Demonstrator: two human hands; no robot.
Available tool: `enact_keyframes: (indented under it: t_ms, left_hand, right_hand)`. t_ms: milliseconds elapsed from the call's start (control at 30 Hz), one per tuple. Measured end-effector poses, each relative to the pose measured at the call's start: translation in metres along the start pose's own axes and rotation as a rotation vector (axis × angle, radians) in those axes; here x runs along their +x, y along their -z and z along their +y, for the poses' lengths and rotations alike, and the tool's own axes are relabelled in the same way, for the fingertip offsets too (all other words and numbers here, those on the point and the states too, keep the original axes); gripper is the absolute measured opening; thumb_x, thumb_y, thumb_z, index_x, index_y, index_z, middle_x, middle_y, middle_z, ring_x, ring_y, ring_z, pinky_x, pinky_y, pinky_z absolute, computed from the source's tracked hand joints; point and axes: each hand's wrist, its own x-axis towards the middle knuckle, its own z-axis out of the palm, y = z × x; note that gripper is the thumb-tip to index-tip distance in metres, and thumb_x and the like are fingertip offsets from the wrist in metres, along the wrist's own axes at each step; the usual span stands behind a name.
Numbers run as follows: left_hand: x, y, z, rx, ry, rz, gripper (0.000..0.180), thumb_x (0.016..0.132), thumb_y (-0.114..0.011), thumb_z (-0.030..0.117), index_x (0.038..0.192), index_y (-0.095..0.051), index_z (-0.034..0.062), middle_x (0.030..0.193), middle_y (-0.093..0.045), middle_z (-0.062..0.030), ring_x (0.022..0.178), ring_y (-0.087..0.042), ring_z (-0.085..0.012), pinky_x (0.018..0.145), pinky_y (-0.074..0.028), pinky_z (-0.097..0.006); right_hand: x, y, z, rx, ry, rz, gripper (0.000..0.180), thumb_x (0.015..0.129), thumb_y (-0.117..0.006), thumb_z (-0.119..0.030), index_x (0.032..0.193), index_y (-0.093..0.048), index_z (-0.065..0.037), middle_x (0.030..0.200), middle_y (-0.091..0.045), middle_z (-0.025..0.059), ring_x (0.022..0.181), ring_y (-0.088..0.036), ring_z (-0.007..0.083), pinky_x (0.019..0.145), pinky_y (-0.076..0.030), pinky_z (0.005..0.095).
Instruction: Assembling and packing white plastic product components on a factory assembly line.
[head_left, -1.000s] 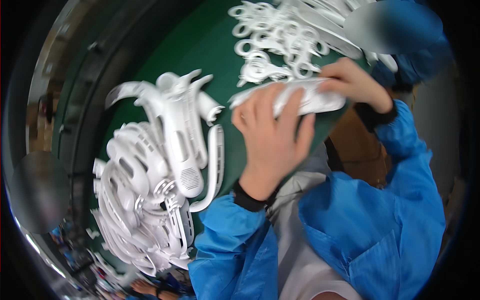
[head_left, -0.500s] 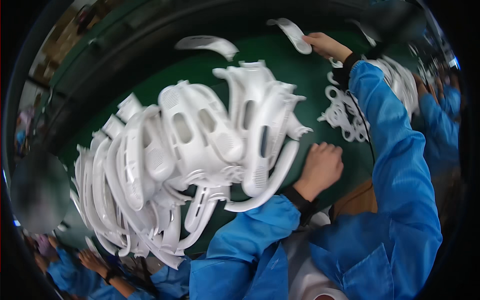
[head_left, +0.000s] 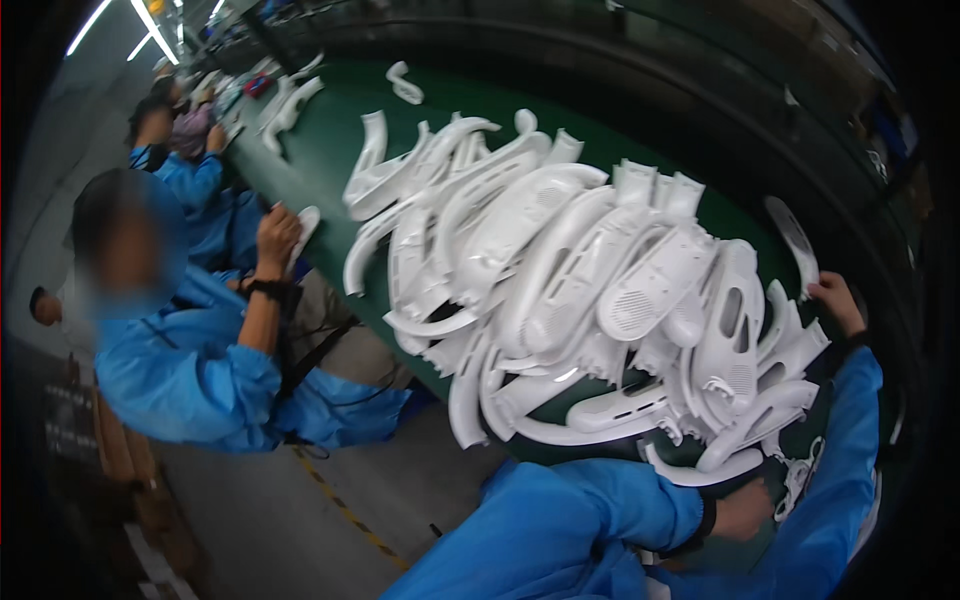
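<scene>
Your right hand [head_left: 840,300] grips the lower end of a slender, curved white piece [head_left: 793,240], right of the heap [head_left: 590,290]. Your left hand [head_left: 743,508] sits beside the heap's near edge; whether it is open or closed, I can't tell. Smooth, plastic-looking shells, some slotted or finely perforated, overlap in the heap on the green worktop [head_left: 470,90].

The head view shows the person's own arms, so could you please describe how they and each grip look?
The left sleeve and right sleeve are long, wrinkled and bright blue, each ending in a dark cuff at the wrist. The left grip and right grip are bare hands, with no gloves visible.
</scene>
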Motion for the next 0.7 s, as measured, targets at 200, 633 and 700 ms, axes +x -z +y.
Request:
enact_keyframes:
  t_ms: [200,633,700]
  left_hand:
    - [-0.005,0.019,0.009,-0.266,0.065,0.166,0.013,0.079,-0.055,0.015,0.083,-0.056,0.0025,0.071,-0.058,-0.0182,0.076,-0.057,-0.0383,0.078,-0.041,-0.049]
    - [-0.007,0.049,0.025,-1.191,0.355,0.011,0.029,0.091,-0.054,0.006,0.118,-0.048,-0.0008,0.110,-0.059,-0.0078,0.099,-0.056,-0.0117,0.086,-0.046,-0.028]
    - [-0.009,0.066,0.034,-1.146,0.387,-0.113,0.027,0.089,-0.055,0.003,0.116,-0.050,-0.0017,0.103,-0.061,-0.0067,0.093,-0.058,-0.0108,0.083,-0.047,-0.027]
  right_hand:
    - [-0.110,0.014,-0.027,0.295,-0.101,0.252,0.020,0.089,-0.059,-0.025,0.073,-0.055,-0.013,0.057,-0.046,-0.0072,0.044,-0.039,0.0015,0.039,-0.026,0.0188]
    - [-0.441,-0.155,-0.109,-0.078,-0.031,0.307,0.024,0.077,-0.071,-0.021,0.089,-0.061,-0.003,0.075,-0.059,0.0094,0.065,-0.057,0.0218,0.060,-0.045,0.0329]
    - [-0.447,-0.149,-0.120,-0.043,0.001,0.211,0.027,0.075,-0.073,-0.022,0.089,-0.061,-0.002,0.078,-0.060,0.0099,0.069,-0.059,0.0259,0.063,-0.046,0.0343]
